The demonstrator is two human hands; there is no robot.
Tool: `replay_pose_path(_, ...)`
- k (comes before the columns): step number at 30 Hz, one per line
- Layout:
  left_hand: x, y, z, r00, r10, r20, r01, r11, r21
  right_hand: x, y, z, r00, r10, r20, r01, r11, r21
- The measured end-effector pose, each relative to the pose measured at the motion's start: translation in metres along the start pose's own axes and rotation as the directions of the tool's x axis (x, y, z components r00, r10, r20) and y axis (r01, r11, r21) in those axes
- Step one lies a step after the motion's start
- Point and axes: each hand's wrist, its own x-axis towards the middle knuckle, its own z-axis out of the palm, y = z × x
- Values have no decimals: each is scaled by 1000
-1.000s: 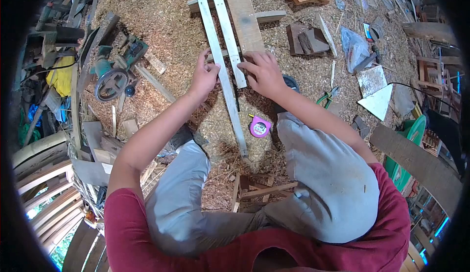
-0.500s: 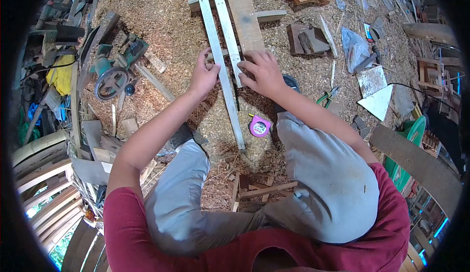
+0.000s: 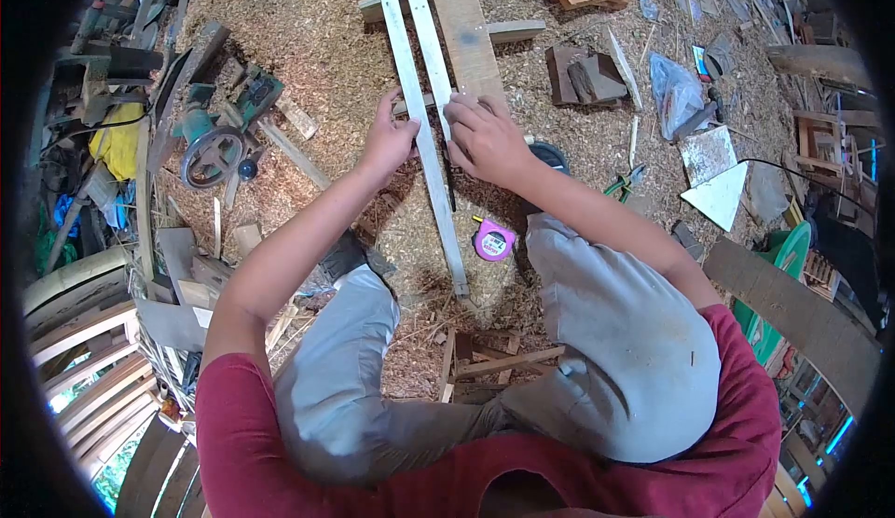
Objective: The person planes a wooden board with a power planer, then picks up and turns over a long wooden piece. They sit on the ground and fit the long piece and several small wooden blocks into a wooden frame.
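My left hand (image 3: 387, 142) grips the left edge of a long pale wooden strip (image 3: 430, 173), thumb and fingers closed on it. To the right, a shorter wooden strip (image 3: 429, 38) lies roughly parallel, with small dark marks at its far end. My right hand (image 3: 487, 142) has its fingers curled at the near part of that shorter strip and covers its end. A wide plank (image 3: 463, 28) lies just beyond my right hand. Both strips and the plank rest across a wooden crosspiece (image 3: 517, 30). Between my knees sits a pink tape measure (image 3: 493, 240).
Sawdust and shavings cover the ground. A green machine with a handwheel (image 3: 213, 157) stands at left. Pliers (image 3: 624, 180), wood blocks (image 3: 585, 76), a plastic bag (image 3: 678, 96) and a white triangular piece (image 3: 717, 195) lie at right. A long board (image 3: 792, 290) is near my right elbow.
The long strip has slid slightly toward me. My right hand has shifted a little left, its fingers curling more over the shorter strip's near end.
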Motion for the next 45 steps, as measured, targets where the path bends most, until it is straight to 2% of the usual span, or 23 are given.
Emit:
replay_pose_path(4,-1,0,1,1000,9,-21,-9,1000,-8,8,0,-1,995,42,89,-45,998,34)
replay_pose_path(8,-1,2,0,1000,0,-7,0,1000,-25,3,-2,5,997,33,67,-31,999,-23)
replay_pose_path(13,1,-1,-1,1000,13,6,-12,998,-60,1,-9,-3,987,11,158,-8,1000,-17)
replay_pose_path(16,4,-3,-3,1000,14,8,-13,998,-53,-1,-14,-7,984,-2,178,14,997,-71)
replay_pose_path(19,5,-2,-4,1000,1,7,-1,999,-35,-4,-15,-5,985,-17,171,23,999,-36)
replay_pose_path(30,5,0,-6,1000,-22,20,22,1000,1,-4,-20,-3,973,63,221,-47,996,-74)
replay_pose_path(33,8,-2,-4,1000,-12,-11,10,995,-97,-4,-21,-4,973,66,222,-46,995,-91)
replay_pose_path(36,16,1,-8,997,46,-56,-40,992,116,-3,-22,-3,973,64,222,-41,993,-108)
replay_pose_path(39,18,11,-4,987,68,-146,-18,949,316,-4,-23,-2,972,71,222,-47,993,-111)
replay_pose_path(42,20,37,-15,993,2,-117,67,810,582,-3,-24,-2,971,75,226,-50,993,-111)
replay_pose_path(45,28,70,-22,972,145,-184,71,566,821,-4,-24,-2,971,77,226,-54,993,-107)
